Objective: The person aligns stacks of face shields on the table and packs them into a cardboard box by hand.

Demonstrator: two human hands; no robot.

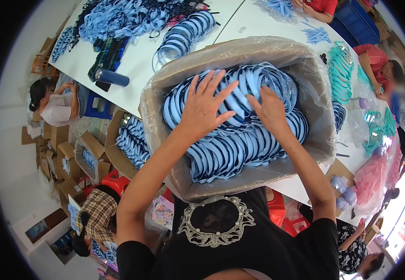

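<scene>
A cardboard box (321,119) lined with clear plastic stands before me. Inside it lie rows of light-blue and dark-blue looped bands (240,148), packed side by side. My left hand (206,103) rests on the upper row with its fingers spread. To its right, my right hand (270,108) touches the same row near its right end, thumb apart from the fingers; its fingertips are partly hidden among the loops.
Behind the box, a coil of blue bands (188,35), a blue bottle (112,77) and a pile of blue straps (123,21) lie on the white table (233,35). Green bands (341,70) lie at the right. Several people sit around.
</scene>
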